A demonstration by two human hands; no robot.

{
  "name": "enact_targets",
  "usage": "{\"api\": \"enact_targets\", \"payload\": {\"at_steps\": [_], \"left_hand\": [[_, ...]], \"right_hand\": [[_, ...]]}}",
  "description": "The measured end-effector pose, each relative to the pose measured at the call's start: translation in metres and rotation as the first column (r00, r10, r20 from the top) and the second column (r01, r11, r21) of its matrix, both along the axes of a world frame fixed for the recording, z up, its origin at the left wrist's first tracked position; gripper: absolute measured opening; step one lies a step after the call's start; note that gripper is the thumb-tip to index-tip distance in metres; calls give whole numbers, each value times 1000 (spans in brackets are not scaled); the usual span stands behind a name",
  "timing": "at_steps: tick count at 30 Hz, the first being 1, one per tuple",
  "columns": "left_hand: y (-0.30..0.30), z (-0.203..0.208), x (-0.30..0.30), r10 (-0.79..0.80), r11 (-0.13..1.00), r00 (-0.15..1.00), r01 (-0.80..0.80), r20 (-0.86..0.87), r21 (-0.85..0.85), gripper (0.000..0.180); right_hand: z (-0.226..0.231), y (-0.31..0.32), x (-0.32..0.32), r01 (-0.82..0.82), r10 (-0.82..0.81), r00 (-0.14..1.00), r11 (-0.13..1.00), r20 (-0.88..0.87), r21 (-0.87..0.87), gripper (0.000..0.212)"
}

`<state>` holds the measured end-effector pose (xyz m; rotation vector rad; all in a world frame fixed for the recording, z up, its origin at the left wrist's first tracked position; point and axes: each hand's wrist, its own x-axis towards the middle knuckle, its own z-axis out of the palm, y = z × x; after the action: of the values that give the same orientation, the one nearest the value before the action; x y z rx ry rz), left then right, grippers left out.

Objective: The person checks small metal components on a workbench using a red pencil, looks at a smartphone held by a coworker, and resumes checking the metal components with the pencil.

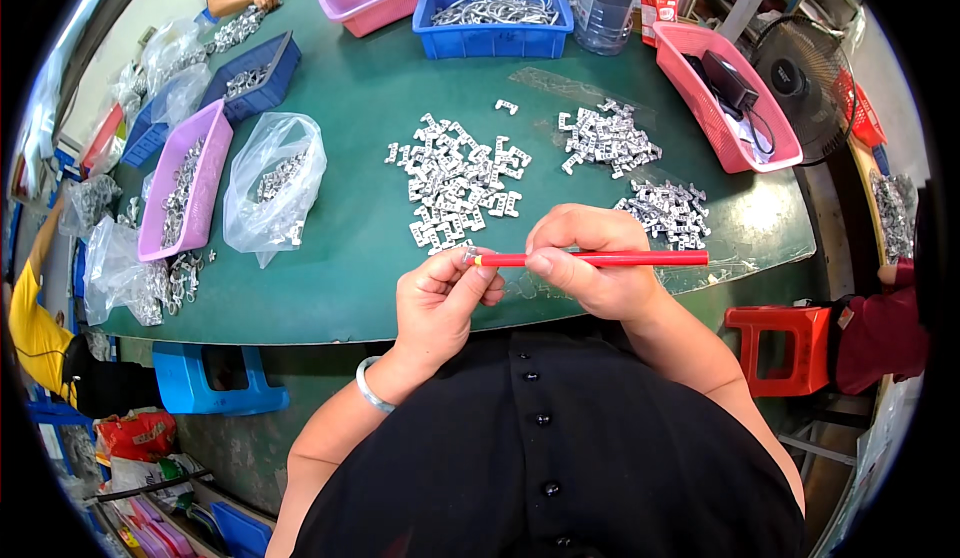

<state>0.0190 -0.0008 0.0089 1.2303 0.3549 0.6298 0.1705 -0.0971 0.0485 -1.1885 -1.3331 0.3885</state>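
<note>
My left hand is closed in a pinch on a small silvery metal piece, mostly hidden by the fingertips. My right hand grips a slim red pen-shaped stick, held level, with a yellow band near its left end. That end meets the metal piece at my left fingertips. Just beyond my hands spreads a loose pile of small silvery metal pieces. Two more piles lie to the right, a farther pile and a nearer pile. One single piece lies apart.
On the green table stand a blue bin of metal rings, pink baskets, a purple basket and a clear bag of parts. A fan is at right. Stools and other people surround the table.
</note>
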Motion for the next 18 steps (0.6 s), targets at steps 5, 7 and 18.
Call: {"api": "enact_targets", "payload": {"at_steps": [5,7,18], "left_hand": [[0,0,0,-2,1000,1000,2,-8,-28,12],[1,-1,0,-2,999,1000,2,-13,-35,12],[0,0,0,23,999,999,-24,-37,-36,13]], "right_hand": [[-3,0,2,18,-18,1000,1000,2,-12,13],[-1,-2,4,3,-2,1000,999,18,-42,11],[-3,-1,1,-7,7,1000,999,-13,41,11]]}}
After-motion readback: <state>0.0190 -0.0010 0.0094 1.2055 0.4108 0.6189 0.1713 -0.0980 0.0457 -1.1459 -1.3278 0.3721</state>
